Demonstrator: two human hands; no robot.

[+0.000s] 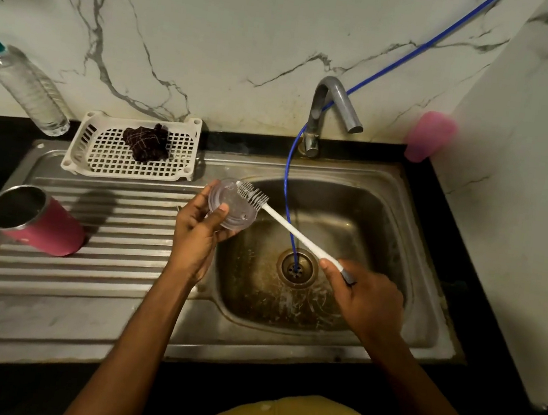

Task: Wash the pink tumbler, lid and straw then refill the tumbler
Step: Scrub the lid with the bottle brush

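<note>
My left hand [198, 229] grips the clear round lid [235, 206] over the left edge of the sink basin, thumb on its face. My right hand [365, 296] holds the grey handle end of a long white brush [292, 232]; its bristles lie on the upper part of the lid. The pink tumbler [43, 226] stands open on the ribbed drainboard at the left, its steel inside showing. No straw is in view.
The steel sink [384, 227] has a grey tap [333, 106] and a blue hose [288, 181] running down into the drain. A white basket [100, 151] with a dark cloth, a clear water bottle [26, 87] and a pink cup [429, 136] stand around it.
</note>
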